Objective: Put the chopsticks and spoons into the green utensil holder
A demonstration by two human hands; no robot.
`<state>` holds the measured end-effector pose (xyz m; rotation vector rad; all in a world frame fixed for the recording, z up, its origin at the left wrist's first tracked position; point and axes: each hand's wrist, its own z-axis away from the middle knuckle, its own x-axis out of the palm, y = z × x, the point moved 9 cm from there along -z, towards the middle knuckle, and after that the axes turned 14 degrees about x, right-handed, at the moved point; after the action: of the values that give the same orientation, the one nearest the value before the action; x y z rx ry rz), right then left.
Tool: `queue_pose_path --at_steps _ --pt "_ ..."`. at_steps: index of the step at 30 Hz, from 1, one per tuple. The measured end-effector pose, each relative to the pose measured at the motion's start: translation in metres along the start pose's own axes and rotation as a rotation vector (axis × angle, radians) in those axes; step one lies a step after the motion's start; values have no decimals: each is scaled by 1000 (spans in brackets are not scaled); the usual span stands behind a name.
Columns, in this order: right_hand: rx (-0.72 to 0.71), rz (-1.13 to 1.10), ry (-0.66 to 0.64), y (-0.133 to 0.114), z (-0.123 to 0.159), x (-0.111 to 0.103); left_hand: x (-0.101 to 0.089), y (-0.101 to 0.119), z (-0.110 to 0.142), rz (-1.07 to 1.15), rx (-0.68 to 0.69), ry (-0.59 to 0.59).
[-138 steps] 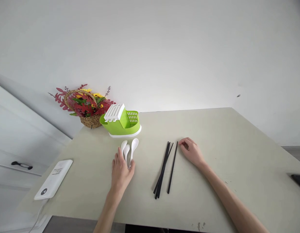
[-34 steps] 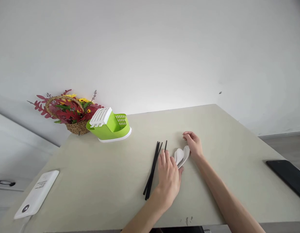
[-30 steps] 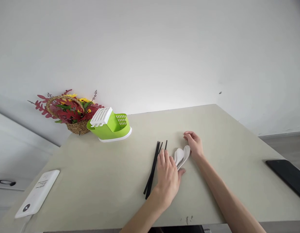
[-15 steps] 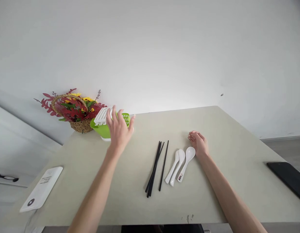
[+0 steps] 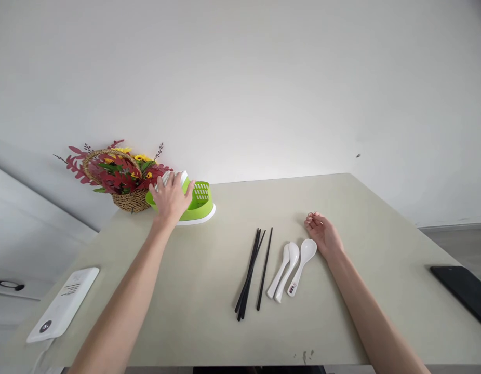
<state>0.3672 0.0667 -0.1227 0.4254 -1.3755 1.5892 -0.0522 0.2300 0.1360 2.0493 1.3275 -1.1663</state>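
Observation:
My left hand (image 5: 171,199) lies over a white slotted piece (image 5: 183,177) on top of a green plastic utensil caddy (image 5: 199,210) with a white base. Its fingers are spread across the white piece and seem to touch it; the hand hides much of the caddy's left side. My right hand (image 5: 323,234) rests on its side on the table, fingers loosely curled with nothing seen in them. Close beside it are three white spoons (image 5: 306,254). Left of the spoons, one black chopstick (image 5: 265,267) lies apart from a bunch of several black chopsticks (image 5: 249,275).
A wicker basket (image 5: 131,201) of red and yellow flowers stands behind the caddy at the back left. A white device with a cable (image 5: 65,304) lies on the table's left side (image 5: 178,322). A black phone (image 5: 464,291) lies near the right edge. A wall (image 5: 264,93) rises behind.
My left hand has moved left over the white slotted piece, uncovering the caddy's right end. My right hand stays by the spoons. The view has shifted slightly.

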Motion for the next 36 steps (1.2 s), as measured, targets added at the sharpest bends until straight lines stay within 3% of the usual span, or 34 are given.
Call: queue_pose_path --at_steps 5,9,13,21,24,28,36 --pt "-12 29 13 0 -3 -2 -5 16 2 3 4 58" --pt "-26 65 21 0 -6 -4 -6 47 -3 14 41 37" --pt "-38 83 22 0 -6 -4 -3 99 -13 62 98 -13" --pt "-60 96 23 1 -2 1 13 231 -37 160 224 -128" --pt "-62 106 16 1 -1 3 15 265 -43 166 275 -150" --pt "-59 108 9 1 -2 5 14 286 -43 191 316 -162" --pt "-63 124 -2 1 -2 6 7 286 -34 241 321 -172"
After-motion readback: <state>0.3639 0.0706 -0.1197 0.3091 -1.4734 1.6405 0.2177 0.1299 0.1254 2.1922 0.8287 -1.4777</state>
